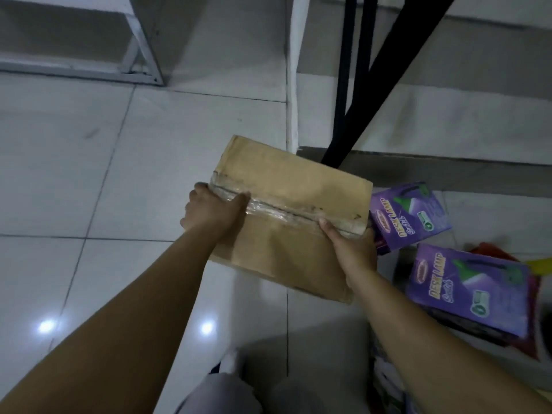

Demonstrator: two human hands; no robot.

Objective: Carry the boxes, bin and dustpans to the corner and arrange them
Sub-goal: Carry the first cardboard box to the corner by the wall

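Observation:
A brown cardboard box (pixel 298 192), sealed with clear tape along its middle seam, is held above the tiled floor in front of me. My left hand (pixel 212 210) grips its left side at the taped seam. My right hand (pixel 355 249) grips its right edge at the same seam. To the right, two purple desk lamp boxes lie on the floor: a smaller-looking one (pixel 409 216) just beyond the cardboard box and a nearer one (pixel 466 291) resting on a pile of red and dark things.
Black slanting poles (pixel 352 85) rise from behind the cardboard box. A white post (pixel 294 70) stands beside them. A metal frame (pixel 140 52) sits at the upper left. White floor tiles (pixel 89 174) spread to the left. My legs show at the bottom.

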